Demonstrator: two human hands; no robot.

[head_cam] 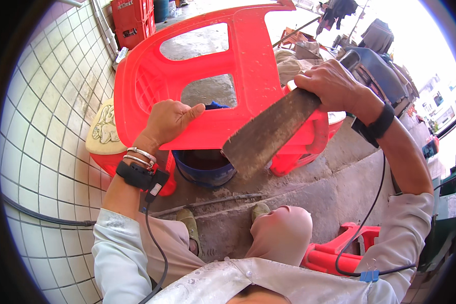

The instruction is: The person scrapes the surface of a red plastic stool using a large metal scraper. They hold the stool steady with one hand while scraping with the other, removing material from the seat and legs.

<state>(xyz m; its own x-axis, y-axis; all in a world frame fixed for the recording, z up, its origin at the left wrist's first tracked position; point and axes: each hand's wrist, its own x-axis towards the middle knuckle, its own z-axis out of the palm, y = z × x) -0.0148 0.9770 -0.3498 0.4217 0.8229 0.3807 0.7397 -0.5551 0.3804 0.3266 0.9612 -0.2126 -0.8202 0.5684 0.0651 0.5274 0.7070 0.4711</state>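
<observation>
A red plastic chair [250, 64] lies tipped over in front of me, its openings facing up. My left hand [173, 119] grips the near edge of the chair, thumb on top. In my right hand [332, 85] is a hand saw [269, 133] with a worn, brownish blade; its handle is mostly hidden by the fingers. The blade slants down to the left over the chair's near right part, its tip beyond the edge. Whether its teeth touch the plastic I cannot tell. Beneath the chair stands a blue bucket [205, 173] with dark contents.
A tiled wall [53, 152] runs along the left. A red container with a cream lid [102, 127] stands beside it. Red crates [133, 22] are at the back left. A red plastic stool [332, 252] is at the lower right, and covered piles [383, 72] stand at the right.
</observation>
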